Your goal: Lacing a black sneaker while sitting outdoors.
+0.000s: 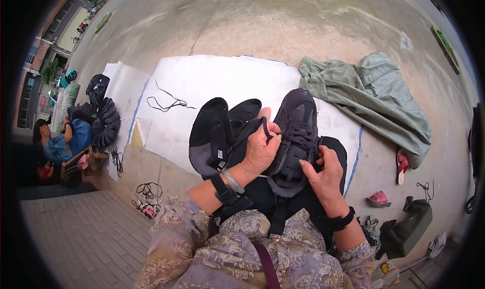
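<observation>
A black lace-up sneaker (297, 132) lies across my lap, toe pointing away from me. My left hand (262, 148) is closed at its left side, pinching a dark shoelace (264, 126) that loops over the fingers. By the right side of the shoe's opening is my right hand (326, 175), thumb and fingers apart, with nothing visible between them; some fingertips are hidden. Laces cross the upper part of the shoe's tongue. Left of my left hand sit more black shoe pieces (208, 132), one with a grey section and a small white label.
A white sheet (222, 74) covers the ground ahead, with a loose black lace (169, 104) on it. Green-grey cloth (364, 92) lies at the right, near red slippers (401, 165). At the left, another person (65, 140) sits beside piled black shoe pieces (104, 122).
</observation>
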`<action>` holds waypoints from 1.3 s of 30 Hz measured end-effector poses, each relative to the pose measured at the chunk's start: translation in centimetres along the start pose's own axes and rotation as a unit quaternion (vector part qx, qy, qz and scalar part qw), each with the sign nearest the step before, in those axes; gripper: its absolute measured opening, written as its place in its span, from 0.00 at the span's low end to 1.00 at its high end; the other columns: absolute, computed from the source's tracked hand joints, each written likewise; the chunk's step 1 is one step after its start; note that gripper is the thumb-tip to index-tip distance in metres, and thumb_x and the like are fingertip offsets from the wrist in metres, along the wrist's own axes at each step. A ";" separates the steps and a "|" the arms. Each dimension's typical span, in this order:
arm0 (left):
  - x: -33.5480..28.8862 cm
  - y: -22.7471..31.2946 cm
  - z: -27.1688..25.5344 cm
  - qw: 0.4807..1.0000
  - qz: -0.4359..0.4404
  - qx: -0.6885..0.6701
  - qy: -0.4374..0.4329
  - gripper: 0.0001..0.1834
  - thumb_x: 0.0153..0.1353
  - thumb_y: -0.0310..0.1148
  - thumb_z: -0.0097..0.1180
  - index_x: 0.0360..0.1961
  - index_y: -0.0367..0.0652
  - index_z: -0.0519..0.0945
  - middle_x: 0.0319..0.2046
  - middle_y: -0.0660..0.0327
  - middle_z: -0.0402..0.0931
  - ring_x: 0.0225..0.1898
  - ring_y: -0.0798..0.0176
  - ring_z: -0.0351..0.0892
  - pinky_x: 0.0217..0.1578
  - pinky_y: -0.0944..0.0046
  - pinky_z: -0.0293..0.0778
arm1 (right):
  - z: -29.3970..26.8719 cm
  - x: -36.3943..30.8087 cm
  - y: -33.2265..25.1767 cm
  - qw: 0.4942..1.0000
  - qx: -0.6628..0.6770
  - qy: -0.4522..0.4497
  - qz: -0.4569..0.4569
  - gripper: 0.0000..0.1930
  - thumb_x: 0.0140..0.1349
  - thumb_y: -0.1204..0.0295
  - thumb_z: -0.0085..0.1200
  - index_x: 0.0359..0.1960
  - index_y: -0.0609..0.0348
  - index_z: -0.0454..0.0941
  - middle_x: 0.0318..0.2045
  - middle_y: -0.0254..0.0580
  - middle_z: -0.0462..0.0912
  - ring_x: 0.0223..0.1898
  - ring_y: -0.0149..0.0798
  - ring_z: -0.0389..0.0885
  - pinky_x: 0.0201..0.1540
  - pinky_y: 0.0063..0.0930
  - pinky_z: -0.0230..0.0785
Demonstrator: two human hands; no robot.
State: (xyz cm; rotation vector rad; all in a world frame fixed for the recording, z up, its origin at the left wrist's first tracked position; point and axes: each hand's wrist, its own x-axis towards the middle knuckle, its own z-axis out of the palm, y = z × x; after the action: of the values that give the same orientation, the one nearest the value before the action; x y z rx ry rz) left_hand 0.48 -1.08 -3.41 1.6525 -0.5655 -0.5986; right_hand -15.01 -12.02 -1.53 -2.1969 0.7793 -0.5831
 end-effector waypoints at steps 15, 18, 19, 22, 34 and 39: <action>-0.6 0.7 0.1 0.968 0.184 0.169 -0.001 0.06 0.53 0.23 0.53 0.34 0.37 0.73 0.18 0.59 0.73 0.20 0.67 0.74 0.23 0.69 0.69 | 0.1 0.4 -0.8 0.997 -0.081 -0.002 0.006 0.21 0.45 0.63 0.62 0.37 0.65 0.74 0.24 0.43 0.73 0.22 0.42 0.74 0.25 0.34 0.66; 0.0 0.6 0.5 0.974 0.162 0.158 -0.021 0.07 0.52 0.24 0.55 0.32 0.37 0.71 0.17 0.59 0.71 0.18 0.61 0.73 0.22 0.66 0.68 | 0.6 0.3 -0.2 0.997 -0.078 -0.006 0.019 0.17 0.47 0.66 0.58 0.36 0.64 0.74 0.23 0.43 0.74 0.23 0.44 0.74 0.25 0.36 0.65; 0.3 0.6 0.6 0.984 0.116 0.131 -0.035 0.09 0.51 0.25 0.56 0.31 0.36 0.70 0.16 0.57 0.70 0.17 0.56 0.73 0.21 0.62 0.68 | 0.6 0.3 0.1 0.996 -0.094 0.005 -0.010 0.15 0.48 0.67 0.57 0.36 0.64 0.75 0.22 0.43 0.74 0.22 0.45 0.74 0.26 0.36 0.65; 0.8 0.9 -0.5 0.986 -0.009 0.151 -0.066 0.15 0.47 0.30 0.62 0.30 0.38 0.67 0.13 0.60 0.66 0.15 0.60 0.70 0.21 0.64 0.67 | 0.5 0.4 -0.1 0.996 -0.090 -0.003 -0.007 0.15 0.48 0.68 0.56 0.36 0.63 0.75 0.24 0.44 0.74 0.24 0.46 0.74 0.27 0.37 0.65; -2.3 2.0 -0.6 0.913 0.241 0.321 -0.073 0.27 0.42 0.30 0.63 0.45 0.33 0.69 0.33 0.50 0.72 0.35 0.50 0.74 0.37 0.59 0.72 | 2.0 1.6 -2.4 0.984 -0.079 0.014 -0.160 0.10 0.41 0.75 0.58 0.29 0.56 0.77 0.42 0.43 0.72 0.52 0.52 0.66 0.51 0.44 0.56; -2.1 1.2 -0.5 0.962 0.166 0.211 -0.053 0.18 0.46 0.24 0.57 0.41 0.33 0.74 0.30 0.54 0.73 0.28 0.59 0.76 0.29 0.66 0.73 | 3.4 2.5 -2.7 0.979 -0.094 0.014 -0.180 0.08 0.42 0.75 0.57 0.27 0.57 0.76 0.42 0.42 0.72 0.53 0.51 0.65 0.52 0.46 0.55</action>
State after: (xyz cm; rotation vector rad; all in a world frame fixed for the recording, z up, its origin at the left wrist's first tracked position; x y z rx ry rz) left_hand -0.80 0.45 -1.96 1.8705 -1.0833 -0.3312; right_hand -10.24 -10.60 -1.28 -2.5339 0.4644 -0.7432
